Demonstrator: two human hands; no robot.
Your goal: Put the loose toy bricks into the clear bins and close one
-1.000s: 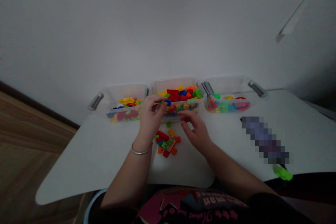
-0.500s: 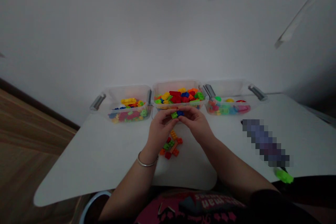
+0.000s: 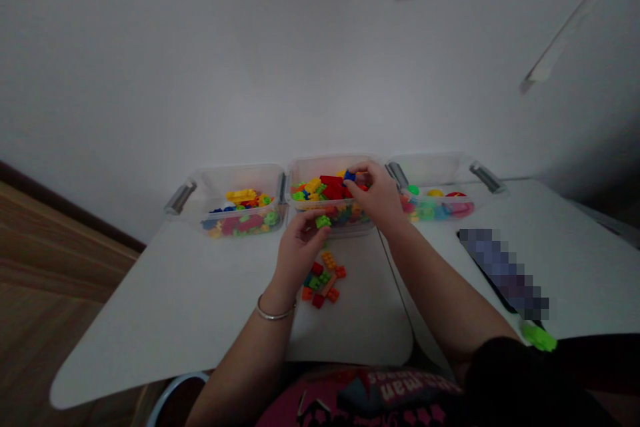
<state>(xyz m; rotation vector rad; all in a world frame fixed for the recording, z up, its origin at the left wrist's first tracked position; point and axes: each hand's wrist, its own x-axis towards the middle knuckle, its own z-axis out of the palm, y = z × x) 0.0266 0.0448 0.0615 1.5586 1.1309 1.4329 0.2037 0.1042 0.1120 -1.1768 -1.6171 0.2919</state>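
Between the thumb and fingers of my left hand [image 3: 299,243] is a green toy brick [image 3: 323,221], held just in front of the middle bin. My right hand [image 3: 377,197] reaches over the right part of the middle clear plastic bin [image 3: 295,197], pinching a blue toy brick [image 3: 349,176] above the bricks inside. Red, yellow, green and orange bricks fill this bin. Below my left hand, a group of small bricks [image 3: 327,283] in orange, red and green lies on the white table; I cannot tell which are joined.
A clear bin [image 3: 245,227] of mixed toy pieces stands at the left, and another bin [image 3: 435,210] with rounded pieces at the right. Right of my right forearm lies a phone-like dark object [image 3: 500,273], its face pixelated, beside a bright green item [image 3: 539,337]. A wall rises behind.
My hands, together on the green and blue bricks before, have moved apart. The right hand carried the blue brick up over the middle bin; the left kept the green one.
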